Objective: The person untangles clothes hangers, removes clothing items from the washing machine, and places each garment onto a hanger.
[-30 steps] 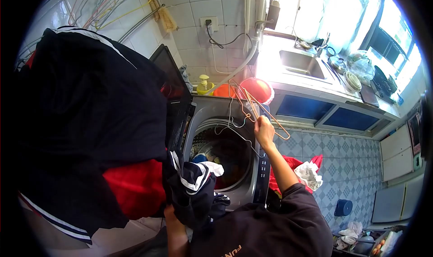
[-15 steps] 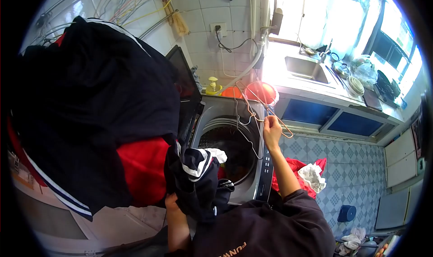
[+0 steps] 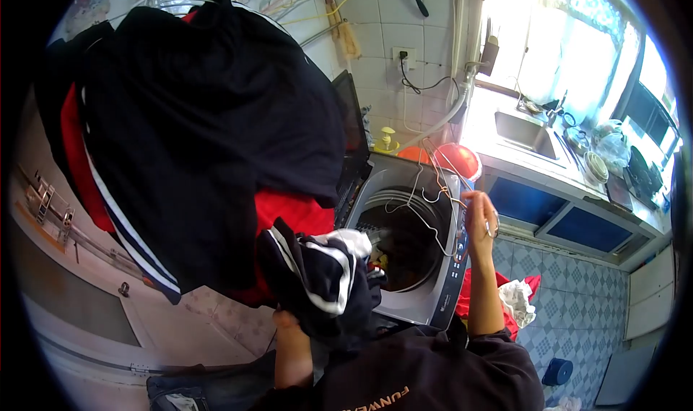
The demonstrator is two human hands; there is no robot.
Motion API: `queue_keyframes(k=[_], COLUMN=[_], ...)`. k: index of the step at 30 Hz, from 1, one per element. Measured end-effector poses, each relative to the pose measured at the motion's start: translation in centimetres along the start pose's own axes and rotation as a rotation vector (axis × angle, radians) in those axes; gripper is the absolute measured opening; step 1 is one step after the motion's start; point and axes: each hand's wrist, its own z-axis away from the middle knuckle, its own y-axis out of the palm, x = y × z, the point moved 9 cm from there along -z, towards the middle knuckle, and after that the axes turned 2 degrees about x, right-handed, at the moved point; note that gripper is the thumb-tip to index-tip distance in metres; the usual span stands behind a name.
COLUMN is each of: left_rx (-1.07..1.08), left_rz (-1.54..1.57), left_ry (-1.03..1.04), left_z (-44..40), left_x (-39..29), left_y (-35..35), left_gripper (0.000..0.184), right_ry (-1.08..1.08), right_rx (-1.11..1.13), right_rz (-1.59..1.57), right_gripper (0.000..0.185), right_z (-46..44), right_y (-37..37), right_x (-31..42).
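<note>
My left hand (image 3: 286, 319) is closed around a bunched dark garment with white stripes (image 3: 333, 277); the cloth covers most of its fingers. My right hand (image 3: 481, 216) pinches several thin wire hangers (image 3: 433, 210), which dangle over the right side of the top-loading washing machine (image 3: 408, 308). The machine's lid (image 3: 351, 115) stands raised, and some laundry lies in its drum (image 3: 397, 256). Close on the left, a large dark garment with red panels and white-striped edges (image 3: 209, 122) hangs above my left hand.
Behind the machine stand a yellow pump bottle (image 3: 387, 140) and a pink basin (image 3: 458, 162). A counter with a sink (image 3: 523, 133) runs along the right. Red and white cloths (image 3: 516, 299) lie beside the machine, and a blue stool (image 3: 558, 372) is on the tiled floor.
The view has shifted, so the scene sits further right and lower. My right hand has turned, and the hangers hang lower across the drum opening. Both hands keep their hold.
</note>
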Motion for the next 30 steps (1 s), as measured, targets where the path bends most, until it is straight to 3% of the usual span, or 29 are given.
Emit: queue_keyframes(k=[3, 4, 5, 7, 10, 12, 14, 16, 17, 18, 20, 21, 24, 26, 29, 30], left_rx=[0.037, 0.053, 0.059, 0.063, 0.078, 0.099, 0.145, 0.277, 0.400, 0.611, 0.814, 0.760, 0.598, 0.541, 0.182, 0.179], left_rz=[0.006, 0.002, 0.003, -0.010, -0.070, -0.144, -0.347, -0.632, -0.667, -0.428, -1.204, -1.324, -1.257, -1.270, -1.350, -1.344], left_ry=[-0.006, -0.009, -0.014, -0.024, -0.047, -0.088, -0.203, -0.372, -0.371, -0.082, -0.007, -0.021, -0.053, 0.038, 0.290, 0.296], left_z=[0.5, 1.0, 1.5, 3.0, 5.2, 6.6, 8.2, 10.2, 11.0, 12.6, 13.0, 13.4, 14.3, 15.3, 15.6, 15.9], left_x=[-0.4, -0.7, -1.1, -1.9, -3.8, -5.2, -5.8, -5.4, -6.3, -11.6, -13.7, -14.2, -13.6, -12.9, -13.8, -13.6], left_y=[0.7, 0.9, 0.9, 0.6, -0.4, -1.2, -2.1, -3.1, -1.8, 5.7, 6.6, 6.3, 5.3, 6.4, 6.4, 5.9], left_gripper=[0.043, 0.043, 0.043, 0.043, 0.043, 0.043, 0.043, 0.044, 0.044, 0.043, 0.042, 0.033, 0.030, 0.031, 0.035, 0.035], right_ry=[0.047, -0.131, -0.212, -0.131, -0.060, 0.044, -0.045, -0.101, -0.137, -0.176, -0.176, -0.179, -0.301, -0.442, -0.568, -0.614], right_rx=[0.207, 0.381, 0.637, 0.882, 1.128, 1.127, 1.006, 0.767, 0.724, 0.710, 0.701, 0.704, 0.721, 0.751, 0.730, 0.715], right_rz=[0.003, 0.054, -0.207, -0.423, -0.390, -0.331, -0.010, -0.125, -0.165, -0.149, -0.101, -0.101, 0.108, 0.200, 0.197, 0.245], right_gripper=[0.030, 0.028, 0.040, 0.061, 0.059, 0.049, 0.038, 0.030, 0.029, 0.028, 0.026, 0.026, 0.024, 0.022, 0.023, 0.024], right_z=[4.0, 5.6, 8.2, 12.6, 17.9, 19.6, 18.8, 16.6, 15.9, 15.6, 15.6, 15.9, 18.0, 20.2, 22.0, 22.4], right_y=[5.3, 8.1, 10.5, 14.2, 17.1, 17.8, 17.8, 17.4, 17.5, 17.9, 19.0, 19.6, 21.5, 22.8, 23.4, 23.4], right_x=[3.0, 4.1, 5.8, 8.3, 10.6, 11.4, 11.6, 13.8, 14.8, 15.9, 17.7, 18.4, 20.8, 23.4, 25.7, 26.6])
